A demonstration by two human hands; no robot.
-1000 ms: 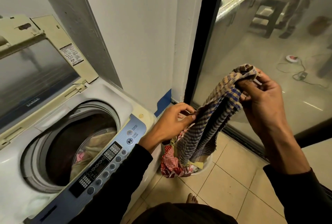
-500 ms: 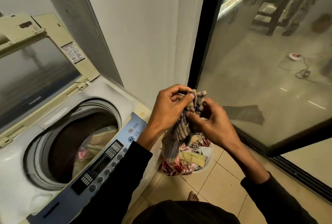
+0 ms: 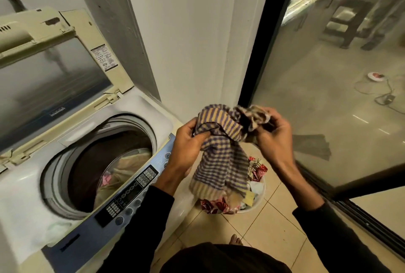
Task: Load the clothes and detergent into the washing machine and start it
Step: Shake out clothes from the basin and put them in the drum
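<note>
Checked cloth (image 3: pixel 221 154) held in both hands above the laundry basket (image 3: pixel 259 201).

The left hand (image 3: pixel 188 141) had its grip closed on the cloth's left upper edge; the right hand (image 3: pixel 274 134) had its grip closed on the bunched right end. The cloth hung down between them, its lower hem reaching the clothes piled in the basket on the tiled floor (image 3: pixel 274 229). The washing machine (image 3: pixel 32 196) stood just left of the basket, lid (image 3: pixel 52 80) raised, with garments (image 3: pixel 122 172) visible inside the drum.
</note>
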